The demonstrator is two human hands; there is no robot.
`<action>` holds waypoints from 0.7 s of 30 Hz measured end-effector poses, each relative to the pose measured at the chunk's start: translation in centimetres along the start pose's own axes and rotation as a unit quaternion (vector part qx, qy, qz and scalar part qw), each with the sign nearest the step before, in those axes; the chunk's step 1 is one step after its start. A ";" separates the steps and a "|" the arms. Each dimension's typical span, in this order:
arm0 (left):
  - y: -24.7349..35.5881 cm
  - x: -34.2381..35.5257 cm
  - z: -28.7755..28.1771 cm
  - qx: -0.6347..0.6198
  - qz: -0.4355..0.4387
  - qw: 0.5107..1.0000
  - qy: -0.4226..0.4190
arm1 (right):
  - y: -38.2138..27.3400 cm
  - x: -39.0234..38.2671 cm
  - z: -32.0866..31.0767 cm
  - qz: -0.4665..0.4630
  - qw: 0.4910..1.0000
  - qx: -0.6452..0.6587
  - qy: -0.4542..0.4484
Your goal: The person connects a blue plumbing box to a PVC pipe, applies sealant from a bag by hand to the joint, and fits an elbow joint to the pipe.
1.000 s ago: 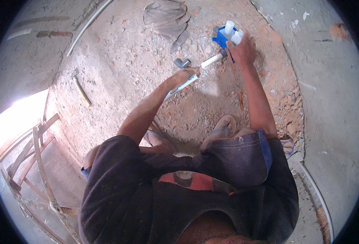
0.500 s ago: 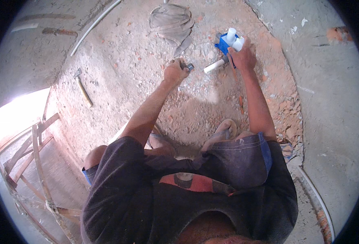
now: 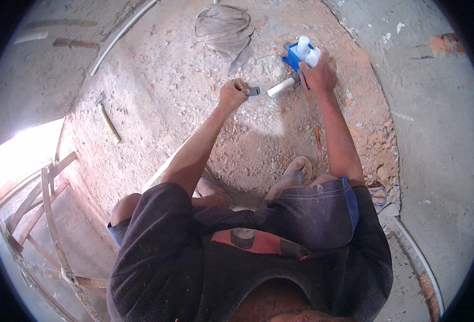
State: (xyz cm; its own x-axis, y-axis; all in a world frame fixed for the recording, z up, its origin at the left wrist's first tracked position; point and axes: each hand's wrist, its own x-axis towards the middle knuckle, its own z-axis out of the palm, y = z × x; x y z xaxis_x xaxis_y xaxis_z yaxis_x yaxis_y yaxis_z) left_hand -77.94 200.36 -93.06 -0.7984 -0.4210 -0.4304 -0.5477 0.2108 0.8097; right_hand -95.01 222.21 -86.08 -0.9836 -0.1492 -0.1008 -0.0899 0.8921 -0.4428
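My left hand [image 3: 233,93] is closed round a small dark grey fitting [image 3: 253,91]. One end of the fitting sticks out past my fingertips towards the right. On the far right, my right hand [image 3: 321,75] grips a blue plastic box [image 3: 291,58] by its right side. Two white cylindrical pieces rise from that box, one upright white cylinder [image 3: 303,44] and one beside my fingers. From its near side a short white pipe [image 3: 281,87] with a dark collar points towards the fitting, a small gap apart. The exact kind of the box is unclear.
A bundled grey cloth [image 3: 223,29] lies on the rubble floor ahead. To the left is a hammer [image 3: 107,119] with a wooden handle. An orange slim tool [image 3: 317,137] lies near my right forearm. A wooden frame [image 3: 54,214] stands lower left; broken masonry [image 3: 379,145] lines the right wall.
My left hand has turned slightly, so more of the grey fitting shows and it points straight right. My right hand and the blue box have barely moved.
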 end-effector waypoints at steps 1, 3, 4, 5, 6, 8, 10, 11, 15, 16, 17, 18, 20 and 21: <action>-0.4 0.3 0.2 -0.046 0.021 0.999 -0.002 | 0.3 0.2 0.3 -0.008 1.000 -0.003 0.011; -1.0 0.7 0.3 -0.137 0.061 0.989 -0.001 | 0.6 0.2 0.8 -0.030 0.999 -0.008 0.033; -1.3 0.8 0.3 -0.097 0.054 0.994 0.007 | 0.8 0.3 0.9 -0.031 0.999 -0.009 0.033; -0.9 0.9 0.2 -0.056 0.047 0.997 0.014 | 0.7 0.2 0.8 -0.032 0.999 -0.011 0.032; -0.6 0.8 0.2 -0.016 0.039 0.999 0.021 | 0.6 0.1 0.7 -0.033 0.999 -0.012 0.032; -0.4 0.8 0.4 -0.015 0.044 0.999 0.006 | 0.0 0.0 0.0 -0.012 1.000 -0.006 0.000; -0.3 0.5 0.6 -0.048 0.016 0.999 -0.018 | -0.3 -0.1 -0.1 -0.010 1.000 0.002 -0.012; 1.2 -0.1 0.7 -0.082 -0.012 0.996 -0.042 | 0.1 0.0 -0.1 -0.011 1.000 0.004 -0.004; 1.8 -0.7 0.5 -0.149 -0.031 0.982 -0.110 | 0.7 0.3 0.8 -0.032 0.999 -0.007 0.033; 1.7 -0.7 0.5 -0.149 -0.038 0.982 -0.113 | 0.9 0.3 0.9 -0.032 0.999 -0.004 0.033; 1.6 -0.6 0.4 -0.148 -0.046 0.981 -0.115 | 0.8 0.4 0.9 -0.033 0.999 0.000 0.032; 1.6 -0.6 0.4 -0.147 -0.053 0.981 -0.116 | 0.8 0.4 0.9 -0.034 0.999 0.003 0.031; 1.8 -0.7 0.2 -0.137 -0.056 0.979 -0.143 | 0.9 0.5 1.1 -0.035 0.999 0.006 0.030; 2.0 -0.7 0.1 -0.131 -0.058 0.977 -0.157 | 1.0 0.5 1.1 -0.035 0.999 0.007 0.029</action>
State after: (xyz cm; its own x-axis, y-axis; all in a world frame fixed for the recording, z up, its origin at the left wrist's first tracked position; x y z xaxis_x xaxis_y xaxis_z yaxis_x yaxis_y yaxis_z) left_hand -78.50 201.22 -91.19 -0.7950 -0.1289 -0.5928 -0.5885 -0.0732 0.8051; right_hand -95.41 222.57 -87.56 -0.9826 -0.1849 -0.0182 -0.1562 0.8748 -0.4587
